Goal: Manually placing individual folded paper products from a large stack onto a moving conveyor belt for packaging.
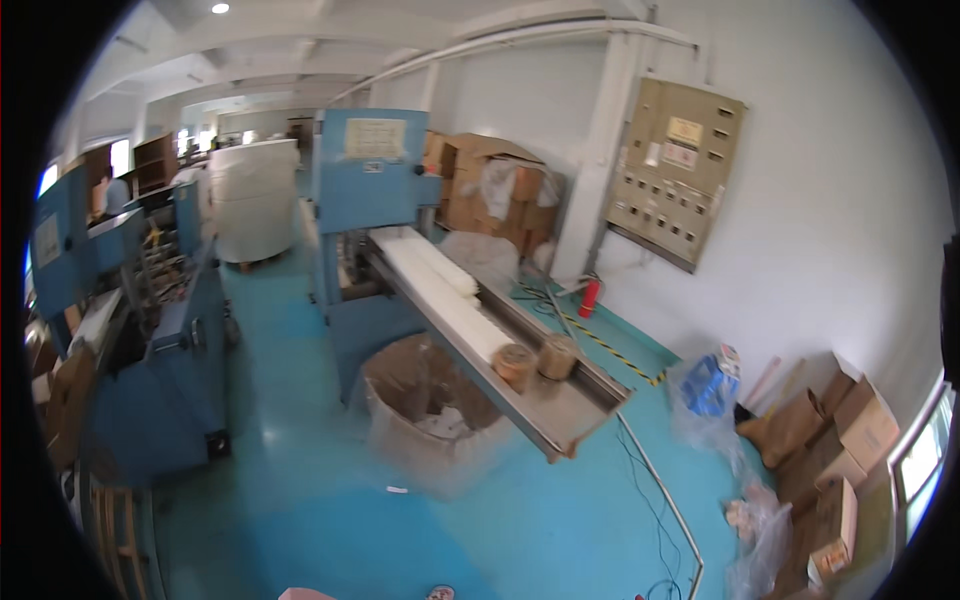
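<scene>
Neither of my hands shows. At the lower edge a small pinkish patch (305, 594) appears, too little of it to name, and beside it the tip of a shoe (440, 593). Ahead stands a blue machine (365, 190) with a long metal trough (590, 405) slanting out toward me. Long white rolls (440, 300) lie along the trough, side by side. Near its close end two brown, round-topped blocks (514, 366) sit against or close to the roll ends. Under the trough is a large bin lined with clear plastic (400, 400), holding white scraps.
Another blue machine (160, 380) stands at left, with a big white roll (253, 200) farther back. Along the right wall are an electrical panel (675, 170), a red fire extinguisher (590, 298), a blue bottle in plastic (710, 385) and cardboard boxes (865, 425). Cables and a pipe (665, 500) cross the floor.
</scene>
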`<state>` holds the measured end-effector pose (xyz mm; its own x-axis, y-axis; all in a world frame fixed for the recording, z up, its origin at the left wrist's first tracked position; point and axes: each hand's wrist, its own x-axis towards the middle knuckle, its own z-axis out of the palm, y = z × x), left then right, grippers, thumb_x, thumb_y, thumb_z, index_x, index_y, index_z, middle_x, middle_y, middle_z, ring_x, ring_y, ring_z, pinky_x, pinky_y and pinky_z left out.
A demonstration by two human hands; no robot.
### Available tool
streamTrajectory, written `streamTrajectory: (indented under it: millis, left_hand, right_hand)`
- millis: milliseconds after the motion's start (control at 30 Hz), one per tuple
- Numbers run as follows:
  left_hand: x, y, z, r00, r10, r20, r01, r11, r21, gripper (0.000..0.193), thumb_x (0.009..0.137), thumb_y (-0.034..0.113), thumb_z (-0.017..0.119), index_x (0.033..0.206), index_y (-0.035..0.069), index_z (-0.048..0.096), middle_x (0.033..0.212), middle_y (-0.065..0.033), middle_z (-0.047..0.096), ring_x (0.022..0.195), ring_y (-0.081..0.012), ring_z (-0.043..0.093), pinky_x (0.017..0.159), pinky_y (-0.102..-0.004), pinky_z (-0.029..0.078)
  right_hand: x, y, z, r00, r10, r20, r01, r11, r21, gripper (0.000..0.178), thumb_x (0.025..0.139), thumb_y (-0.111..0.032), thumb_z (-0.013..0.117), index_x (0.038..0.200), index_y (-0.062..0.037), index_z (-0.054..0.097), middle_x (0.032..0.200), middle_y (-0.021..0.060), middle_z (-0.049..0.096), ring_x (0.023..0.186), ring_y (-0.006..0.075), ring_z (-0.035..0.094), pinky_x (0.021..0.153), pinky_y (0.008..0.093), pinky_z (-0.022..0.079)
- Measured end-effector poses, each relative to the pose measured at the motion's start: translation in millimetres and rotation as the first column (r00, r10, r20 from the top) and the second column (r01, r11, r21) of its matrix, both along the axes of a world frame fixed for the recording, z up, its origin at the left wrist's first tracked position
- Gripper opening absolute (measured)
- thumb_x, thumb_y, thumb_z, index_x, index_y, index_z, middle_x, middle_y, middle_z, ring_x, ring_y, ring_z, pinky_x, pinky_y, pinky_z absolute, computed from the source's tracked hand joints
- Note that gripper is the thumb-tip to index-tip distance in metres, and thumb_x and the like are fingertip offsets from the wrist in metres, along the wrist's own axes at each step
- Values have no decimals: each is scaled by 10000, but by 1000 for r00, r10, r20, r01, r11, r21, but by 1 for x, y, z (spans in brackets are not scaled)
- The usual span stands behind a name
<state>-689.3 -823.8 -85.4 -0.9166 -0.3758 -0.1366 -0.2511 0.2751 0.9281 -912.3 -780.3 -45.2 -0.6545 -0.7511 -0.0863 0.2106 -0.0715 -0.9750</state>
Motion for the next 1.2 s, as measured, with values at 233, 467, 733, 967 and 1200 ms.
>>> streamTrajectory:
  millis: [233,467,733,967,1200]
  left_hand:
    - [128,-48,-48,890,419,-179,-440,893,-94,580,840,365,625,1283,23,472,1202,-212,550,1047,-324,570,888,-429,455]
    - [279,-134,-31,648,744,-162,-760,644,-85,557,831,309,634,1293,46,467,1213,-188,543,1026,-295,564,876,-418,461]
    - [368,-225,-24,351,924,-151,-929,364,68,566,811,295,662,1293,69,471,1214,-159,543,1064,-276,536,870,-430,464]
    - [404,-360,21,398,915,-68,-913,388,-124,593,868,324,623,1344,49,401,1288,-123,501,1130,-241,523,907,-343,445]
    - [355,-570,101,478,809,-341,-865,366,-344,567,858,331,620,1281,-3,446,1201,-193,517,1123,-333,490,913,-363,433]
  right_hand:
    - [84,-150,31,832,436,-342,-454,890,29,354,928,-216,533,1208,1,531,1014,107,615,902,181,589,767,302,489]
    - [160,-345,53,435,554,-710,-681,718,143,368,859,-202,591,1191,-50,542,994,84,611,861,174,591,727,296,483]
    - [216,-519,100,334,417,-845,-578,799,166,393,710,-64,657,1092,-43,564,1028,105,555,955,246,550,836,343,448]
    - [163,-669,59,182,247,-952,-214,955,206,527,688,-201,683,1157,-21,524,1220,273,426,1123,431,428,955,450,375]
    - [136,-723,70,285,467,-837,-152,885,441,751,694,-358,716,1291,2,437,1350,360,284,1249,470,338,1022,463,334]
